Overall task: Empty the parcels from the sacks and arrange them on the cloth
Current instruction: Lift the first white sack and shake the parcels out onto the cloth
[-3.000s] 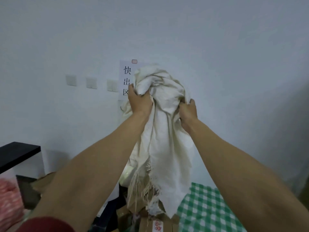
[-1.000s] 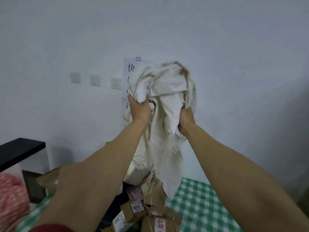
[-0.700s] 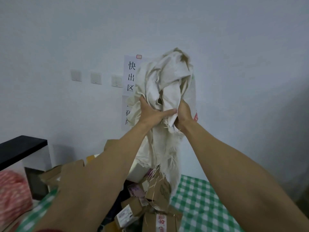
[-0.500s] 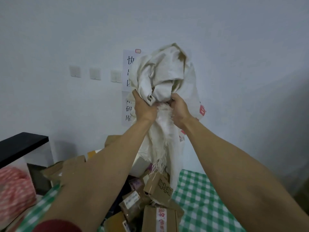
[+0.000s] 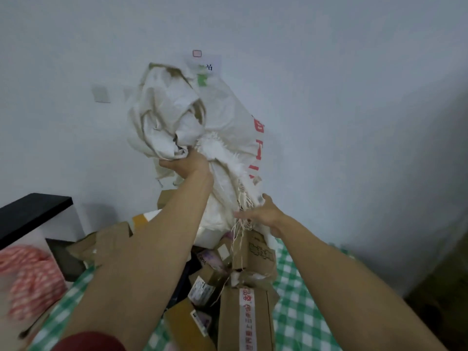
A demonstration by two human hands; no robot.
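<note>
A crumpled white sack (image 5: pixel 177 115) is being held aloft by the left hand (image 5: pixel 187 165), its fingers being curled tightly round a bunch of the fabric. Most of the sack is being bunched above that hand. The frayed mouth of the sack is being touched by the right hand (image 5: pixel 263 216), lower and to the right, with its fingers being held outstretched and the thumb raised. Below both hands, brown cardboard parcels (image 5: pixel 245 300) are being heaped on the green checked cloth (image 5: pixel 298 305). Further left of the left hand, a black shelf (image 5: pixel 33 211) is being shown.
</note>
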